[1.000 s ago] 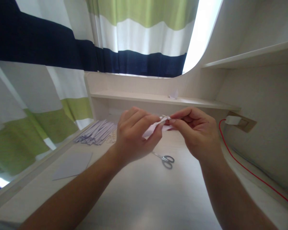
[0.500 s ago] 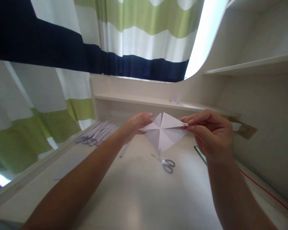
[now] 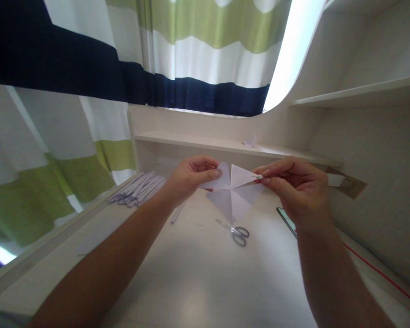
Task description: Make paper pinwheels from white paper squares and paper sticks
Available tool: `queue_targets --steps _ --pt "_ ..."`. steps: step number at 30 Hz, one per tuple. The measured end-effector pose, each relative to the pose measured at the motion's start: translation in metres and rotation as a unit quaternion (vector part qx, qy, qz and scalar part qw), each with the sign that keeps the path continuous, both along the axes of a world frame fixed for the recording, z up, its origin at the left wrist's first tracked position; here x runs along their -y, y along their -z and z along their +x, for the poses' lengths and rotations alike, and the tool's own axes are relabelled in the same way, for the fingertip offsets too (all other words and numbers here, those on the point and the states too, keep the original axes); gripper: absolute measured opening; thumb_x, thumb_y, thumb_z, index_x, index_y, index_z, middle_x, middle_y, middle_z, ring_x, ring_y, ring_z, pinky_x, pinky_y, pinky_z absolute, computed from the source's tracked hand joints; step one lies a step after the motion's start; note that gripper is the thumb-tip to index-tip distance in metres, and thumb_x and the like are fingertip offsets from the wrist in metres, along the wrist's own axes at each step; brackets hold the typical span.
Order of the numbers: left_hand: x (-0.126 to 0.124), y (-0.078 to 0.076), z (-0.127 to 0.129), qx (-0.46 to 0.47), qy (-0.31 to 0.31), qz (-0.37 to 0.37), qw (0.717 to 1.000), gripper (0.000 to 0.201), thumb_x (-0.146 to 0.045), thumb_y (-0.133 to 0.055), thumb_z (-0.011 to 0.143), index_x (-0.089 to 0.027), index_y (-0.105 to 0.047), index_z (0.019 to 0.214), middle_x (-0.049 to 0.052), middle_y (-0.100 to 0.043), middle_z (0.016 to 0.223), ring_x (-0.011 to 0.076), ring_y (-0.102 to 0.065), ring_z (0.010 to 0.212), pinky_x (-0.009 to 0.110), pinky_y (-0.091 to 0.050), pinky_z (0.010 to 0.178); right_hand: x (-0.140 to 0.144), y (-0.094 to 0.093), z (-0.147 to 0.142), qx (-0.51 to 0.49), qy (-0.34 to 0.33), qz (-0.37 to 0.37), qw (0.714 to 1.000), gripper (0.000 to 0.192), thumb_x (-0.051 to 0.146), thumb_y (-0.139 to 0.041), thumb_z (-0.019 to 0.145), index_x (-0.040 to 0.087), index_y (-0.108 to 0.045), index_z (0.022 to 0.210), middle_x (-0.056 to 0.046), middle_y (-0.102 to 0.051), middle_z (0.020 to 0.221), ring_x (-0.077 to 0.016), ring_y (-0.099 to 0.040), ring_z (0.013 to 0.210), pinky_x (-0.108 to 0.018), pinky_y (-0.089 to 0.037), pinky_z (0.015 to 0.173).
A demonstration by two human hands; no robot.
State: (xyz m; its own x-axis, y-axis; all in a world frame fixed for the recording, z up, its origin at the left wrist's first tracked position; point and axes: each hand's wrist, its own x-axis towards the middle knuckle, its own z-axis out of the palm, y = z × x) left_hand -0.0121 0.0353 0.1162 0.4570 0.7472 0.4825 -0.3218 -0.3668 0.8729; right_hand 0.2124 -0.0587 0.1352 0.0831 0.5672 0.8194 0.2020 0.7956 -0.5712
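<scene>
Pale wooden tabletop (image 3: 198, 282) in the foreground, both forearms reaching over it. Small metal scissors with grey handles (image 3: 235, 232) lie flat on the tabletop, below the hands. Above them, held in the air, a white creased paper square cut into four triangular flaps (image 3: 233, 191). Left hand (image 3: 191, 175): fingers closed, pinching the left flap. Right hand (image 3: 294, 187): fingers closed, pinching the tip of the right flap. Far left, a bundle of white paper strips (image 3: 136, 189) on the tabletop. Right, a red cable (image 3: 379, 273) along the wall. Beyond, a low white shelf (image 3: 205, 142) and a striped green, white and navy curtain (image 3: 191, 54).
</scene>
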Motion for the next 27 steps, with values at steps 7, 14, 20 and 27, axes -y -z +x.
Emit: queue_targets --steps 7,14,20,27 --pt "0.021 -0.005 0.000 -0.074 -0.064 0.156 0.983 0.015 -0.031 -0.079 0.090 -0.017 -0.080 0.095 0.005 -0.078 0.088 0.0151 -0.069 0.078 0.024 -0.052 0.068 0.002 0.002 -0.006 0.042 0.029 -0.042 0.998 0.015 0.009 -0.081 0.079 0.024 -0.079 0.081 -0.002 -0.080 0.080 -0.0190 -0.073 0.071 -0.031 -0.060 0.063" --pt "0.035 -0.009 0.002 -0.105 -0.110 0.217 0.964 0.009 -0.023 -0.074 0.091 -0.019 -0.080 0.095 0.004 -0.080 0.092 0.0171 -0.072 0.084 0.026 -0.054 0.074 0.004 0.001 -0.007 0.074 0.038 -0.051 0.995 0.017 0.008 -0.079 0.080 0.025 -0.078 0.080 -0.002 -0.079 0.078 -0.0194 -0.073 0.070 -0.032 -0.060 0.063" --pt "0.037 -0.011 0.003 -0.112 -0.125 0.228 0.959 0.017 -0.034 -0.077 0.092 -0.018 -0.076 0.089 0.003 -0.078 0.086 0.0162 -0.070 0.080 0.027 -0.052 0.073 0.007 0.001 -0.008 0.088 0.011 -0.036 0.995 0.021 0.007 -0.077 0.079 0.027 -0.079 0.081 -0.001 -0.082 0.084 -0.0188 -0.076 0.074 -0.034 -0.064 0.073" --pt "0.037 -0.009 0.003 -0.086 -0.138 0.223 0.961 0.014 -0.032 -0.077 0.090 -0.019 -0.074 0.087 0.002 -0.076 0.084 0.0152 -0.068 0.076 0.026 -0.051 0.070 0.014 -0.001 -0.011 0.093 -0.007 -0.007 0.996 0.024 0.004 -0.074 0.077 0.028 -0.078 0.080 -0.001 -0.084 0.090 -0.0217 -0.079 0.082 -0.036 -0.065 0.076"
